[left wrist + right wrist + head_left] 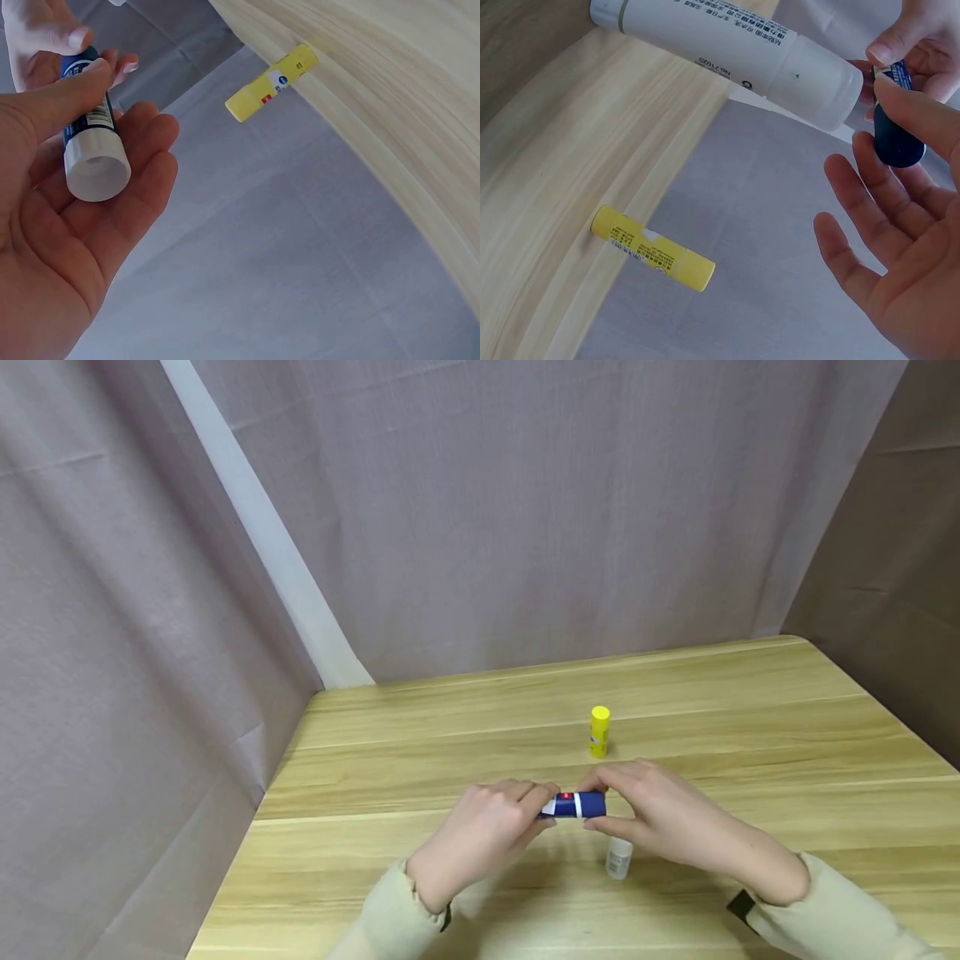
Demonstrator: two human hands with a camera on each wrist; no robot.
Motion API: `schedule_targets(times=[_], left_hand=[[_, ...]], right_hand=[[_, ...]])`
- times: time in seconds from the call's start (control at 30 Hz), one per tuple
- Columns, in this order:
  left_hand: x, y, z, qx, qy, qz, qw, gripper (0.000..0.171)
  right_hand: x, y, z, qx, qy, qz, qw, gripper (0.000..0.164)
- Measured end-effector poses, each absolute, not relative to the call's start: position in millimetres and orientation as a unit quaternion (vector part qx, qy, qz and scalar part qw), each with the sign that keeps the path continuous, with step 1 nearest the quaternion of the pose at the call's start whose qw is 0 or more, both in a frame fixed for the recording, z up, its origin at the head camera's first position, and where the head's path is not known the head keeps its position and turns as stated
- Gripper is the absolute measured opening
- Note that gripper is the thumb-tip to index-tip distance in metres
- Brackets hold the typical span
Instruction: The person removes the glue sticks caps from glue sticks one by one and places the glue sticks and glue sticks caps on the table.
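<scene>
Held level above the table is a dark blue glue stick (567,805) with a white band, its blue cap pointing right. My left hand (491,822) grips the body from the left. In the left wrist view, the hollow white base (97,165) sticks out past the thumb. From the other side my right hand (663,810) pinches the blue cap (897,139) between thumb and fingers, its remaining fingers spread loosely. A white glue stick (618,860) stands upright below the right hand, partly hidden by it in the head view.
A yellow glue stick (599,732) stands upright on the wooden table (420,735), beyond the hands. Grey curtains (525,510) hang behind and to the left of the table, with a darker brownish one (885,552) at the right.
</scene>
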State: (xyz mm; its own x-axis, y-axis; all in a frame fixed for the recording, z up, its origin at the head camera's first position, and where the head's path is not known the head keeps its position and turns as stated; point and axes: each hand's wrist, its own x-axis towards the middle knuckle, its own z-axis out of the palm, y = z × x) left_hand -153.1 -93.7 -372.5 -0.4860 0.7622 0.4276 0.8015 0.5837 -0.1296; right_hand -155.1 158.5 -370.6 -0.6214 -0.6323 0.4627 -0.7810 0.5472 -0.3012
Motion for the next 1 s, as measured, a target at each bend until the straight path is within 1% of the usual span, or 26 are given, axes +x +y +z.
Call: schedule_targets(times=[0.1, 0.27, 0.33, 0.43, 0.63, 0.73, 0.87, 1.0], left_hand=[[-153.5, -94.4, -372.4, -0.454, -0.861, -0.043, 0.225, 0.025], [-153.9, -96.1, -371.8, -0.453, -0.862, -0.04, 0.226, 0.025], [-154.0, -96.7, -371.3, -0.451, -0.862, -0.039, 0.228, 0.025], [-154.1, -97.1, -370.8, -0.449, -0.862, -0.04, 0.232, 0.025], [-154.5, -96.0, -369.6, -0.453, -0.857, -0.046, 0.24, 0.023], [-154.7, -95.5, -368.8, -0.455, -0.856, -0.049, 0.242, 0.023], [-154.5, -95.6, -368.6, -0.457, -0.854, -0.051, 0.242, 0.022], [-154.5, -96.2, -369.1, -0.457, -0.854, -0.051, 0.244, 0.021]], right_hand=[[-156.5, 157.3, -371.4, 0.407, -0.866, 0.246, 0.155, 0.037], [-156.6, 156.2, -372.7, 0.386, -0.88, 0.246, 0.125, 0.055], [-156.0, 157.1, -372.9, 0.377, -0.885, 0.243, 0.122, 0.059], [-155.0, 159.0, -372.9, 0.371, -0.888, 0.239, 0.131, 0.052], [-155.3, 159.3, -374.1, 0.371, -0.883, 0.24, 0.158, 0.026], [-156.6, 157.9, -375.8, 0.376, -0.875, 0.249, 0.178, 0.017], [-157.0, 156.8, -377.7, 0.38, -0.865, 0.26, 0.201, 0.02], [-157.3, 155.4, -379.8, 0.384, -0.854, 0.289, 0.197, 0.024]])
